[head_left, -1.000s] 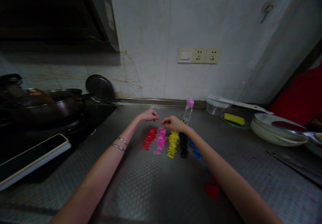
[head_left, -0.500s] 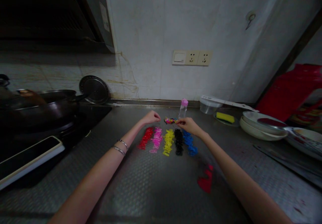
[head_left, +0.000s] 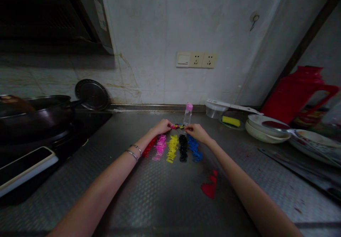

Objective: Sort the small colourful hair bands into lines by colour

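Note:
Small colourful loops that look like rubber bands lie on the metal counter, sorted into rows by colour. The rows are red point(head_left: 148, 149), pink point(head_left: 160, 146), yellow point(head_left: 173, 148), black point(head_left: 183, 148) and blue point(head_left: 195, 149). Behind them is a small mixed bunch of rubber bands point(head_left: 178, 126). My left hand point(head_left: 162, 126), with two bangles on its wrist, pinches the bunch's left end, its forearm partly covering the red row. At the opposite end my right hand point(head_left: 196, 132) pinches too, above the black and blue rows. The fingertips' exact grip is too small to see.
A clear bottle with a pink cap point(head_left: 188, 112) stands just behind the bunch. Red cut material point(head_left: 209, 189) lies near my right forearm. A phone point(head_left: 26, 171) and a pan point(head_left: 48, 112) are left; a yellow sponge point(head_left: 231, 121), bowls point(head_left: 262, 132) and a red thermos point(head_left: 293, 95) right.
My left hand has moved right and now touches the mixed bunch. My right hand stays at the bunch's right end. The camera view has turned slightly right.

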{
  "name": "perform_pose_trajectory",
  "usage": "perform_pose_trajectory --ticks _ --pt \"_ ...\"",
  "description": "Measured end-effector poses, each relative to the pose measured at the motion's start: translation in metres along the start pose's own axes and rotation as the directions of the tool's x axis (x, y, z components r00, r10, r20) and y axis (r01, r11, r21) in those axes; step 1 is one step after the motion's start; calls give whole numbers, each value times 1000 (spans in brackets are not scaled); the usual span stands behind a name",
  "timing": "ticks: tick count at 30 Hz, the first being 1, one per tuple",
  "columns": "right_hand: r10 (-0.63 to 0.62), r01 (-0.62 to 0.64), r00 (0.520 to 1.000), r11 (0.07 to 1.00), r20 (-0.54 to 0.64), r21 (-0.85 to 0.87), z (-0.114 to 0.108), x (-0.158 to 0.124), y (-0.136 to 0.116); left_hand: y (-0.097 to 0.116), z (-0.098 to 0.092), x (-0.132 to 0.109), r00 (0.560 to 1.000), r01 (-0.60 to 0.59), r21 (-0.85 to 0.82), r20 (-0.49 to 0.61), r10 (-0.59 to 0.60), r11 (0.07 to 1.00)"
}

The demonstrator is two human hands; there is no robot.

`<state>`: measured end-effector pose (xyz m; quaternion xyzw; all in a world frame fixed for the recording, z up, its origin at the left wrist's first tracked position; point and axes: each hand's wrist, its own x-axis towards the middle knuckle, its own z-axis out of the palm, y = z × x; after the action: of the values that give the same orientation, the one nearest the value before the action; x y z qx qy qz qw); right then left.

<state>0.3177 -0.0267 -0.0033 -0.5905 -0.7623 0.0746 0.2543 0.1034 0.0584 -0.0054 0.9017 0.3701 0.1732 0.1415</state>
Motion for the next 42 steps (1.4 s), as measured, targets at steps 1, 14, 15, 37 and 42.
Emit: perform_pose_trajectory --ticks 1,14,15,37,42 --pt "3 -3 1000 1000 0 -8 0 0 0 -1 1 1 1000 9 10 -11 -9 1000" --pt "-10 10 1000 999 -5 -38 -4 -4 -1 -4 -20 -16 998 48 -41 -47 -50 998" --pt "-8 8 1000 999 -4 -39 -4 -4 0 -6 -24 -21 998 53 -48 -43 -55 997" --pt "1 1 1000 998 20 -70 -4 -5 -3 -54 -65 -78 964 160 -192 241 -112 968" --pt "4 -4 1000 997 11 -72 -3 -1 -11 -59 -67 -81 959 171 -220 260 -111 960"
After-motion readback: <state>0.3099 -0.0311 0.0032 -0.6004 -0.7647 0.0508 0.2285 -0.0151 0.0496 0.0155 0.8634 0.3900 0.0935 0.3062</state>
